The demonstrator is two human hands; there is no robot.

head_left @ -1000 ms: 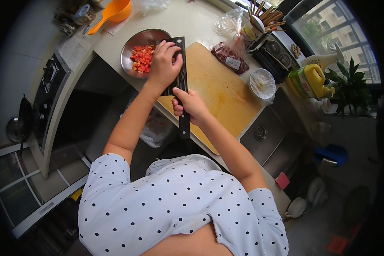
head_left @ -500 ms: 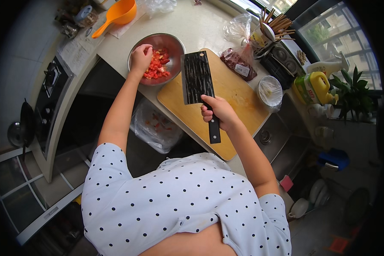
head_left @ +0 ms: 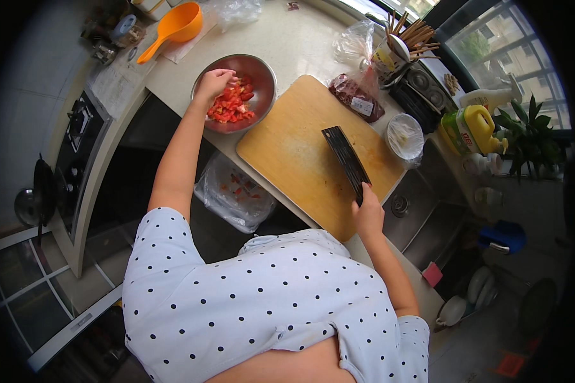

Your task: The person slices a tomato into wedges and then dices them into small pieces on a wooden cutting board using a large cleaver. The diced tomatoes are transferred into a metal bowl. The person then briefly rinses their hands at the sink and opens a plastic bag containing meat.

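Note:
My left hand [head_left: 214, 83] is over the left side of a steel bowl [head_left: 269, 89], fingers curled together; whatever they may pinch is hidden. Chopped red tomato pieces [head_left: 232, 108] lie in the bowl. My right hand [head_left: 369, 214] is wrapped round the handle of a dark-bladed cleaver [head_left: 345, 158]. Its blade is seen steeply from the side, over the right part of a wooden cutting board [head_left: 287, 153]. Some wet bits and stains mark the board.
Below the counter edge hangs a bag-lined bin [head_left: 236, 198] with red scraps. Right of the board stand a wrapped bowl [head_left: 404, 137] and a bag of dark red food [head_left: 356, 96]. The sink [head_left: 428, 223] is at right, an orange strainer [head_left: 180, 22] far left.
My right hand has moved right and toward me, turning the cleaver from broad side to nearly edge-on. My left hand stays over the bowl, slightly shifted.

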